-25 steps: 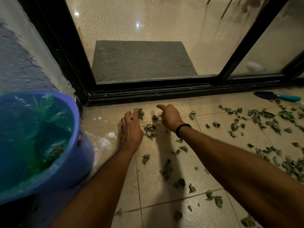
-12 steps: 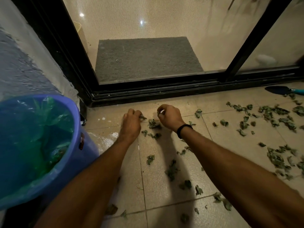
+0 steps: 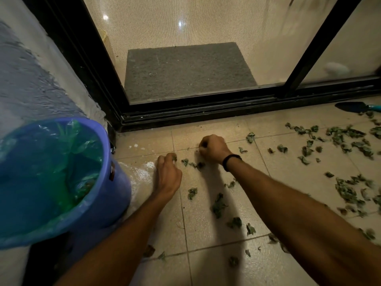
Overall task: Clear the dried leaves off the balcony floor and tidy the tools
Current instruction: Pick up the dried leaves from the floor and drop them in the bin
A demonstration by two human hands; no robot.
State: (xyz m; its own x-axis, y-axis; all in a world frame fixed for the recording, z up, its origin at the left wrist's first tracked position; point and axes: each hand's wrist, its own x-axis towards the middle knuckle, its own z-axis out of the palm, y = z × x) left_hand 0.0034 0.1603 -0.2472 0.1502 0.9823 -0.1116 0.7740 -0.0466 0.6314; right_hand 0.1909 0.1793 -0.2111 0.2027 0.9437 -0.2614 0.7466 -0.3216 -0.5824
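- The dried leaves point(image 3: 219, 205) are small, curled and dull green, scattered over the tiles point(image 3: 206, 230), thickest at right.
- My left hand point(image 3: 168, 174) pinches a few.
- My right hand point(image 3: 214, 148) is curled; I cannot tell what it holds.

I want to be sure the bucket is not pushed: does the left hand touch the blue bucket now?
Apart. The head view shows a strip of pale floor tile between the left hand and the blue bucket.

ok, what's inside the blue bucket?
A green plastic liner fills the blue bucket, with a few dried leaves lying in it. The liner hides the bucket's bottom.
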